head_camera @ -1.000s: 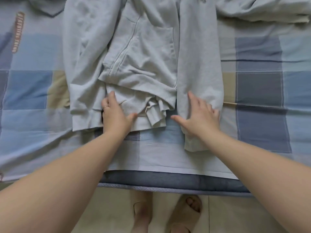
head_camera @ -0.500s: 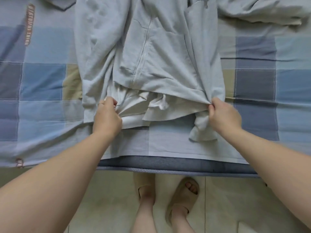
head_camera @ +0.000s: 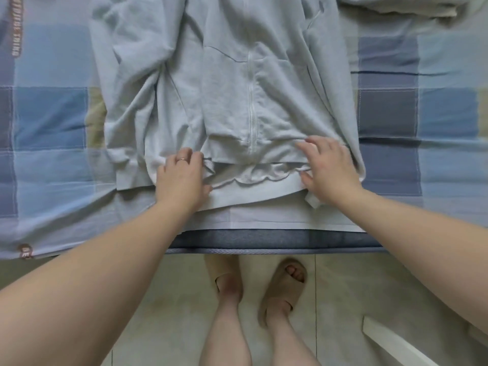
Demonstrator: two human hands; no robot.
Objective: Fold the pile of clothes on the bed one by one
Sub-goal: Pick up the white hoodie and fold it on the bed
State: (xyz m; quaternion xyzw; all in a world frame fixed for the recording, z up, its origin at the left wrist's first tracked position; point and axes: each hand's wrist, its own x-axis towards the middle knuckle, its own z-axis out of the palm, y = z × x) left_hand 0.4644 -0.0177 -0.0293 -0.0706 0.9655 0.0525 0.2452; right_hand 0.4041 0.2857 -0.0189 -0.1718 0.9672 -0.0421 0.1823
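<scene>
You are early in this garment, and by the look of it early in the pile too. The pale grey zip-front cotton sweatshirt (head_camera: 227, 83) lies front-up on the blue-checked quilted bed (head_camera: 446, 112). It fills the view from the centre up to 12 o'clock, with its white zip (head_camera: 250, 101) running straight toward you and its ribbed hem band (head_camera: 258, 190) nearest the bed's edge. Your left hand (head_camera: 182, 178) sits at the hem's 9 o'clock end, fingers curled and nipping the fabric there. Your right hand (head_camera: 331, 170) is at the 3 o'clock end, spread, its fingers laid flat over the top layer and its thumb against the band below. Done so far, as I judge it: the body is laid out and the two front panels meet at the zip. Left to do: the hem is bunched between your hands (the under-layer ripples out beneath the front), the long sleeve (head_camera: 126, 88) at 10 o'clock lies creased beside the body, and no fold of the body itself shows yet. At 1 o'clock, well apart from your hands, a rumpled pale cloth (head_camera: 401, 7) waits at the frame's edge; I take it for more of the pile, though too little shows to name it. No finished, folded piece is anywhere in view.
</scene>
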